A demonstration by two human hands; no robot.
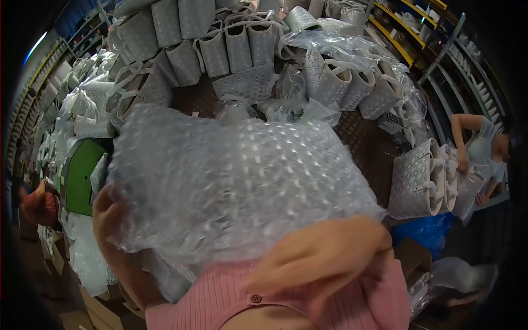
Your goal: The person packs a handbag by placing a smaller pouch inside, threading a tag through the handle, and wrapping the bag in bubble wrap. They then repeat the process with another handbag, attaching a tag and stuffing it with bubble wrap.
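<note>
A large sheet of clear bubble wrap (236, 176) spreads in front of my chest and fills the middle of the view. My left hand (110, 212) is closed on its left edge, with the fingers curled and partly behind the plastic. Across the front of my body, my right hand (275, 273) is near the lower edge of the wrap. Motion smears it, so its fingers and anything in them cannot be made out. Beyond the wrap, a smaller piece of bubble wrap (247, 85) and crumpled clear plastic (286, 107) lie on the dark table (357, 143).
Pale patterned handbags (236, 47) stand stacked along the back, and others (421, 179) sit at the right. A green panel (82, 176) is at the left. At the right, another person's hand (463, 164) touches a plastic-covered item. Shelves (462, 71) rise behind.
</note>
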